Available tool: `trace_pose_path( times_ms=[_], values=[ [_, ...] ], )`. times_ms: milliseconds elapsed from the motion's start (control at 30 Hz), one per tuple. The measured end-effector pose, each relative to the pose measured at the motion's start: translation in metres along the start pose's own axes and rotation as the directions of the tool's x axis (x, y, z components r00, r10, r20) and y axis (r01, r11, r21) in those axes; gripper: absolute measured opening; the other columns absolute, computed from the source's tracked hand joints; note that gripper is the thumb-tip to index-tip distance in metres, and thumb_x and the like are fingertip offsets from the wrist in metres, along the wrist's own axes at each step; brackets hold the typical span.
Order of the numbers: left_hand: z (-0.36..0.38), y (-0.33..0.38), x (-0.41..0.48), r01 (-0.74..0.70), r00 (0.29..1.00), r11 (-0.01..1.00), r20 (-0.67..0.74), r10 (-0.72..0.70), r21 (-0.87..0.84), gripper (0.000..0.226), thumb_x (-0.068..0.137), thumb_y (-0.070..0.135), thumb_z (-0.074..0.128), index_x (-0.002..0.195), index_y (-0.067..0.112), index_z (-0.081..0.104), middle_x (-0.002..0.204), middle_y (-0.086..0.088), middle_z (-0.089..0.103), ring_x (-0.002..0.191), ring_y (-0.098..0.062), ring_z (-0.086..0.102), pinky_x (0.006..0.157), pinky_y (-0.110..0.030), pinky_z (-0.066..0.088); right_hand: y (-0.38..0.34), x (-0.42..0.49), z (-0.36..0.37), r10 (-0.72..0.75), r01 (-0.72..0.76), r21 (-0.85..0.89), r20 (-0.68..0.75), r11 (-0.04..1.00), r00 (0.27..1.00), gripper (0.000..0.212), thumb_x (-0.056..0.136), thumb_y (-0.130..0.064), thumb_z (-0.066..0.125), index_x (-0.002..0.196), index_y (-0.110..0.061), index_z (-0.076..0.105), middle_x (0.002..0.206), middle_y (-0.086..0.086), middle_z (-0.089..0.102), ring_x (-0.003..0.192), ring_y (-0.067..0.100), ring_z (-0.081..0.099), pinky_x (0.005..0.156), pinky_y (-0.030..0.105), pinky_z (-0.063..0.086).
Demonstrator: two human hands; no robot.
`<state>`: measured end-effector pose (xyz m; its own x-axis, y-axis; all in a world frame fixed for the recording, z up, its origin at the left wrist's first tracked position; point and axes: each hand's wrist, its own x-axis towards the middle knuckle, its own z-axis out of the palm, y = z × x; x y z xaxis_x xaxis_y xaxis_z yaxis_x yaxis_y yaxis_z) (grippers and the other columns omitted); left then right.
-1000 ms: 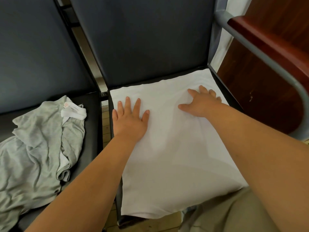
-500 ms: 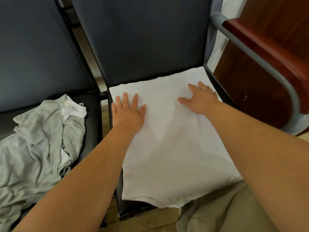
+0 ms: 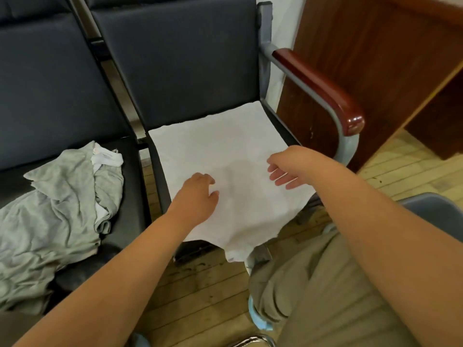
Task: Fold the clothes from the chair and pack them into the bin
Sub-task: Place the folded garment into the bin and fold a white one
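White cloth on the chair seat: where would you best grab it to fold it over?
Take the white cloth by its near edge, coming from the front. That edge hangs free off the front of the seat, easy to pinch; the rest lies flat.

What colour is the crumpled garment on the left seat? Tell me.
Light grey. The crumpled garment shows best in the head view.

grey garment [image 3: 57,211] cut off left, fingertips of left hand [image 3: 198,196] hidden
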<state>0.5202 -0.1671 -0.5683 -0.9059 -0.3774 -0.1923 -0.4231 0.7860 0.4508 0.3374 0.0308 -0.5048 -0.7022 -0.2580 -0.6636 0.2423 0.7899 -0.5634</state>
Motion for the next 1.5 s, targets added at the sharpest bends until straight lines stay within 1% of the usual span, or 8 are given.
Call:
trace_pose_path(
  times_ms=[133, 333, 433, 567, 767, 967, 1267, 1500],
  values=[
    [-0.001, 0.042, -0.045, 0.243, 0.936, 0.868, 0.341, -0.092, -0.433, 0.026, 0.109, 0.028, 0.055, 0.103, 0.013, 0.075, 0.089, -0.005, 0.080, 0.075, -0.016, 0.074, 0.072, -0.033, 0.062, 0.050, -0.038, 0.018, 0.168, -0.187, 0.103, 0.175, 0.977, 0.970, 0.026, 0.105, -0.026, 0.055, 0.097, -0.009, 0.073, 0.080, 0.005, 0.068, 0.082, 0.023, 0.068, 0.080, 0.042, 0.061],
    [0.052, 0.034, -0.094, 0.527, 0.721, 0.739, 0.682, -0.126, -0.420, 0.032, 0.106, 0.033, 0.061, 0.120, 0.005, 0.071, 0.106, -0.012, 0.080, 0.088, -0.025, 0.076, 0.088, -0.042, 0.062, 0.111, -0.025, 0.042, 0.339, -0.331, -0.086, 0.108, 0.940, 0.935, 0.037, 0.104, -0.037, 0.059, 0.116, -0.003, 0.068, 0.094, 0.013, 0.072, 0.078, 0.026, 0.068, 0.088, 0.041, 0.061],
    [0.088, 0.010, -0.101, 0.623, 0.701, 0.708, 0.638, -0.317, -0.332, 0.050, 0.104, 0.045, 0.062, 0.140, 0.010, 0.057, 0.122, -0.009, 0.070, 0.095, -0.024, 0.075, 0.087, -0.043, 0.065, 0.132, -0.009, 0.047, 0.349, -0.354, 0.024, 0.110, 0.935, 0.931, 0.063, 0.102, -0.029, 0.068, 0.155, -0.006, 0.044, 0.132, 0.018, 0.061, 0.104, 0.037, 0.068, 0.085, 0.050, 0.060],
    [0.104, -0.010, -0.104, 0.633, 0.740, 0.682, 0.547, -0.392, -0.366, 0.064, 0.103, 0.054, 0.059, 0.157, 0.022, 0.043, 0.135, 0.001, 0.057, 0.104, -0.021, 0.069, 0.093, -0.040, 0.063, 0.145, 0.014, 0.051, 0.341, -0.372, 0.206, 0.170, 0.905, 0.925, 0.074, 0.100, -0.018, 0.073, 0.164, -0.017, 0.036, 0.164, 0.014, 0.042, 0.140, 0.043, 0.051, 0.109, 0.059, 0.051],
    [0.121, -0.027, -0.095, 0.600, 0.775, 0.606, 0.566, -0.280, -0.522, 0.090, 0.089, 0.059, 0.074, 0.163, 0.026, 0.034, 0.154, 0.000, 0.051, 0.125, -0.021, 0.060, 0.107, -0.041, 0.055, 0.149, 0.026, 0.049, 0.353, -0.384, 0.186, 0.179, 0.905, 0.918, 0.064, 0.099, -0.009, 0.073, 0.157, -0.015, 0.046, 0.157, 0.014, 0.049, 0.140, 0.043, 0.050, 0.109, 0.058, 0.049],
    [0.134, -0.022, -0.092, 0.471, 0.870, 0.631, 0.441, -0.219, -0.616, 0.065, 0.099, 0.036, 0.073, 0.156, 0.018, 0.049, 0.155, -0.002, 0.056, 0.140, -0.026, 0.053, 0.119, -0.044, 0.044, 0.150, 0.033, 0.044, 0.335, -0.365, 0.135, 0.206, 0.921, 0.920, 0.068, 0.092, -0.013, 0.084, 0.151, -0.017, 0.052, 0.151, 0.014, 0.054, 0.143, 0.042, 0.046, 0.116, 0.058, 0.043],
    [0.152, -0.023, -0.091, 0.468, 0.880, 0.663, 0.373, -0.293, -0.584, 0.036, 0.098, 0.027, 0.076, 0.130, 0.012, 0.072, 0.123, -0.008, 0.074, 0.112, -0.026, 0.070, 0.102, -0.044, 0.057, 0.150, 0.030, 0.053, 0.282, -0.285, -0.017, 0.222, 0.958, 0.933, 0.094, 0.078, -0.033, 0.096, 0.156, -0.019, 0.046, 0.148, 0.010, 0.060, 0.146, 0.040, 0.043, 0.117, 0.057, 0.041],
    [0.146, -0.019, -0.095, 0.461, 0.885, 0.546, 0.406, -0.227, -0.700, 0.019, 0.103, 0.019, 0.069, 0.116, 0.007, 0.074, 0.109, -0.013, 0.079, 0.104, -0.033, 0.075, 0.086, -0.037, 0.064, 0.150, 0.021, 0.053, 0.258, -0.239, -0.119, 0.187, 0.964, 0.948, 0.070, 0.086, -0.029, 0.090, 0.145, -0.016, 0.055, 0.141, 0.009, 0.064, 0.135, 0.037, 0.055, 0.108, 0.051, 0.047]
  ],
)
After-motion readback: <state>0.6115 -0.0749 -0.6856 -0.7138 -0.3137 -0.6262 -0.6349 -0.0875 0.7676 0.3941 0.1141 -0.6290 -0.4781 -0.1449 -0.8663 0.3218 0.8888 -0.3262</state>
